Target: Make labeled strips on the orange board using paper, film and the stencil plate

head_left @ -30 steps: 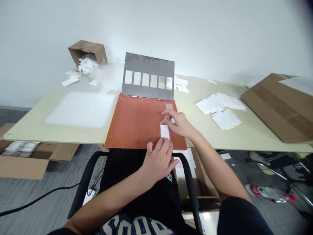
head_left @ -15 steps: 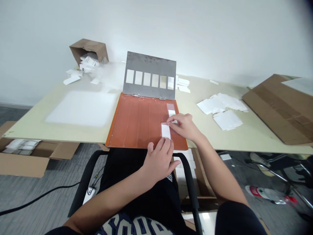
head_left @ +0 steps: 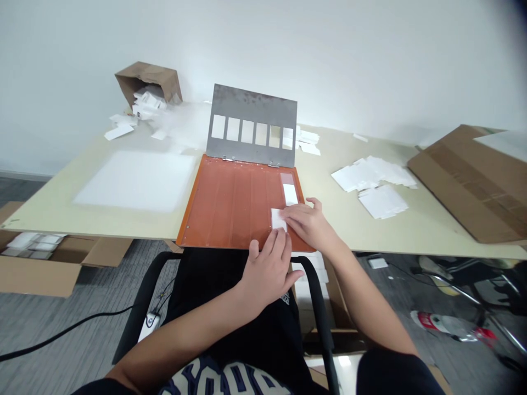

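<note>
An orange-red board lies at the table's front edge, its hinged grey metal plate standing raised behind it with a row of rectangular openings. Near the board's front right lies a small white card. My left hand has its fingers stretched out over the card's near end, thumb apart. Fingertips of my right hand press flat on the card's far right part, partly covering it. Just beyond, a second white card lies on the board beside a pinkish strip.
White sheets are spread on the table at the right, before a cardboard box. A translucent white sheet lies left. An open carton spills white pieces at the back left. A chair armrest sits below the table edge.
My right fingers have moved down from the card's far edge and now lie flat on its surface, where they pinched before. The second card shows more fully. My left hand has stayed put.
</note>
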